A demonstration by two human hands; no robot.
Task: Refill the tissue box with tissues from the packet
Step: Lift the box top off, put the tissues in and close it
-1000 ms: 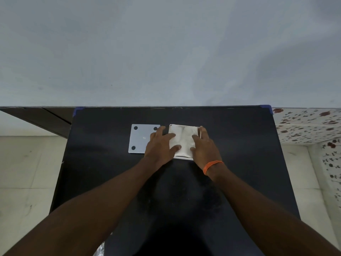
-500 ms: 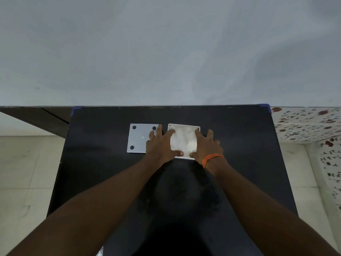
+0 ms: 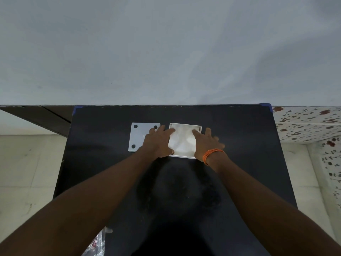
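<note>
At the table's (image 3: 239, 182) near edge a plastic packet (image 3: 96, 244) pokes out. Farther on, the left hand (image 3: 156, 144) and right hand (image 3: 207, 145) lie flat, fingers spread, pressing tissues (image 3: 182, 140) into the open tissue box (image 3: 184, 156) (packing step, seemingly). Next comes fitting the lid (image 3: 139, 136) beside it.

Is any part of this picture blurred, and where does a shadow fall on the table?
Head view: the right hand shows motion blur at its outer fingers; the left hand looks sharper; a dim shadow darkens the black table near the camera.
</note>
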